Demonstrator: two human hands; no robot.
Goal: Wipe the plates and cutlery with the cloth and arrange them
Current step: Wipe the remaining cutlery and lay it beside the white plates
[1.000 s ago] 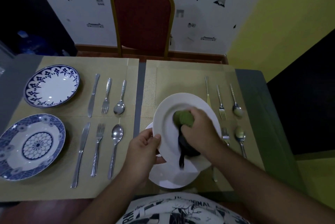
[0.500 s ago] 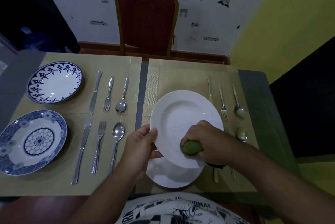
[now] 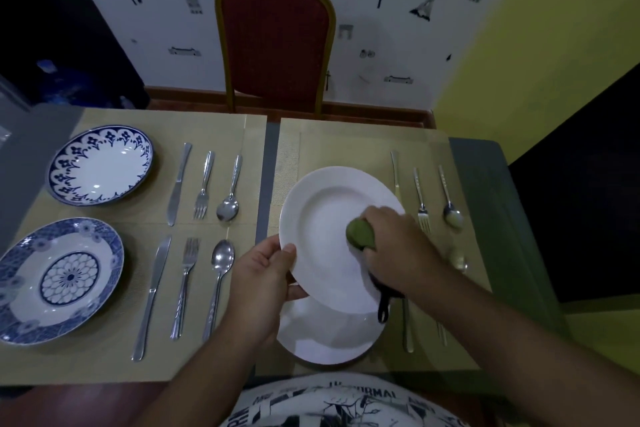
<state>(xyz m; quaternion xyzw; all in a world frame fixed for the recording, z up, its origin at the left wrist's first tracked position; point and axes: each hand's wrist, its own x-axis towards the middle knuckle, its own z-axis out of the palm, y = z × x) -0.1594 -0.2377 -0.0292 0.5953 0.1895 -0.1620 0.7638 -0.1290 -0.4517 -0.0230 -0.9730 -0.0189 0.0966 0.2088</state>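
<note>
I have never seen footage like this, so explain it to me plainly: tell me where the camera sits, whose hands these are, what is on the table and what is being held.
There is no machine here. A person wears a wide-angle camera on the head, looking down at their own hands.

The left hand grips the edge of a white plate, tilted up above a second white plate. The right hand presses a green cloth against the held plate.

The table is covered with tan placemats. On the left lie two blue patterned plates, each beside a knife, fork and spoon. More cutlery lies on the right. A red chair stands behind.
</note>
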